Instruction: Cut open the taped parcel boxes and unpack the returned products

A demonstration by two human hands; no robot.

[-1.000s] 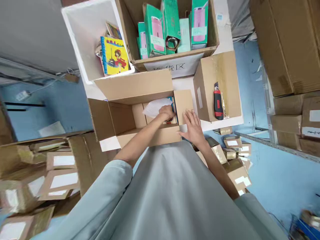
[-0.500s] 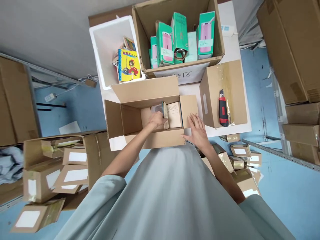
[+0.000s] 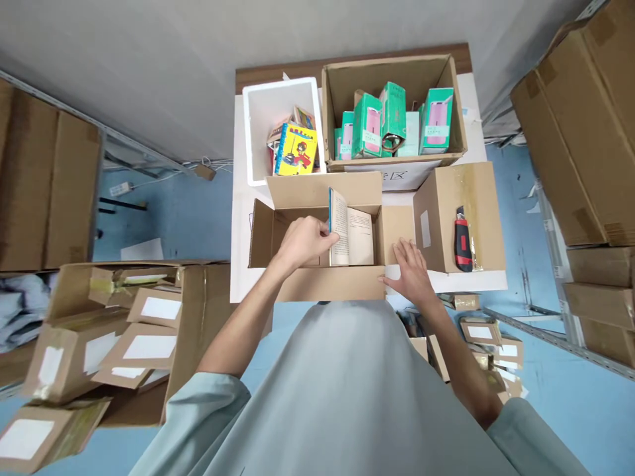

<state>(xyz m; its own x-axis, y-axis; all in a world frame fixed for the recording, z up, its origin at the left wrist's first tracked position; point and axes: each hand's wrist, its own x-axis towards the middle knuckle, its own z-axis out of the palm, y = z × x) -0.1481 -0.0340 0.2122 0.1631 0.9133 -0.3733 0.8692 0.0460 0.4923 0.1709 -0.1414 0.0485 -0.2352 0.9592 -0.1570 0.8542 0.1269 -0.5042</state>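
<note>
1. Fingers of the left hand (image 3: 305,239) pinch closed on the raised left half of an open book (image 3: 360,237).
2. It sits in the cardboard box (image 3: 327,284), at the right end.
3. Right hand (image 3: 413,272), fingers loosely spread, rests on the right flap (image 3: 397,221).

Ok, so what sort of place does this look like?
Probably a packing or storage room: cartons with white labels fill a large box at left, more boxes are stacked at right, and a utility knife lies on a taped box beside the open carton.
</note>
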